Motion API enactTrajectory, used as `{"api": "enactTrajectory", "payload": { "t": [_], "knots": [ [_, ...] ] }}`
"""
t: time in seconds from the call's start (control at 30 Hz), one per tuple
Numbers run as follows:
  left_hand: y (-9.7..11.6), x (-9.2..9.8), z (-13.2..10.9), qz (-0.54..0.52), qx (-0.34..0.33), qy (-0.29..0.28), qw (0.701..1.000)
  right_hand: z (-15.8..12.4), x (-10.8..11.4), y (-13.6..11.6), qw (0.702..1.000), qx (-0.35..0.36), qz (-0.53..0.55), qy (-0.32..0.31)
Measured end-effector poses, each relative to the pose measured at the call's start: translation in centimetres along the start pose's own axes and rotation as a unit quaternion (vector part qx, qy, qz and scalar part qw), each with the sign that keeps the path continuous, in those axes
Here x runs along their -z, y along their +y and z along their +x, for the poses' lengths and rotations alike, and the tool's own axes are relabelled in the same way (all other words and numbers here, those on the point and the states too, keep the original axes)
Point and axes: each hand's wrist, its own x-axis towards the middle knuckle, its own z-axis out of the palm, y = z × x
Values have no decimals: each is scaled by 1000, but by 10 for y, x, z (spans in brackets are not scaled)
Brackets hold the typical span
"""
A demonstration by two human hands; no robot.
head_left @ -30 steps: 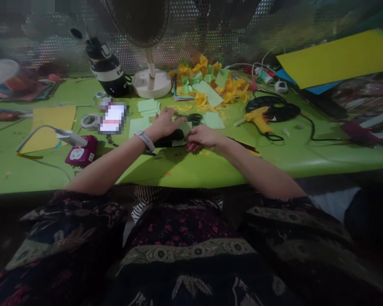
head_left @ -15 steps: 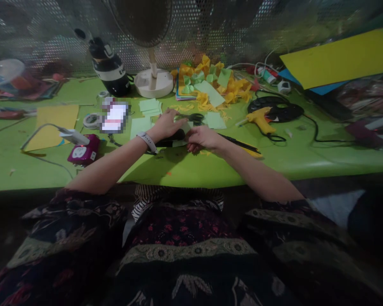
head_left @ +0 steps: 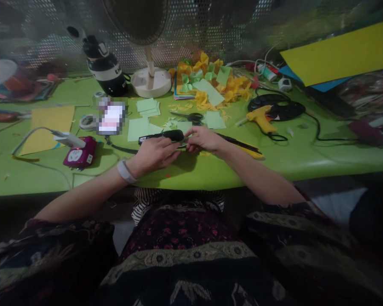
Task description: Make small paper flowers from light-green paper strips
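the long black plastic tool with a rounded end (head_left: 162, 136) lies flat on the bright green table (head_left: 210, 172), just past your hands and near the front edge. its long axis runs left to right and rises a little toward the right. the bulbous end points right, toward your right hand (head_left: 203, 139), and the narrow end with a pale mark points left, toward the stack of pale green paper squares (head_left: 139, 128). your left hand (head_left: 155, 153) rests palm down just in front of the tool with the fingers loosely half-curled. the thumb side is up against the tool's body, but i cannot tell whether you grip it or only touch it. your right hand sits just beside the rounded end, fingers drawn in narrow and pinched together. whatever is between the fingertips is too small to make out. a white band (head_left: 124, 171) circles your left wrist. beyond the tool lie black-handled scissors (head_left: 191, 117), and a thin black pen (head_left: 239, 144) runs out from behind your right hand. farther right is a yellow glue gun (head_left: 262, 119) — well apart from both hands — and to the left a magenta plug box (head_left: 79, 156).
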Motion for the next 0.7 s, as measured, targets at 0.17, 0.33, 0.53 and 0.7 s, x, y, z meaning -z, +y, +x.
{"api": "enactTrajectory", "payload": {
  "t": [0.17, 0.33, 0.53, 0.7],
  "knots": [
    [0, -5, -12, 30, 12, -69, 997, -2, 0, 1, 1000, 0, -13, -3],
    [-4, -10, -13, 15, 38, -125, 991, -1, 1, 2, 1000, 1, -6, -11],
    [-4, -14, -17, 11, 45, -121, 992, 2, 1, 4, 1000, -5, -5, -9],
    [-3, -16, -17, 20, 39, -108, 993, 1, 1, 4, 1000, -10, -8, -7]
  ]
}}
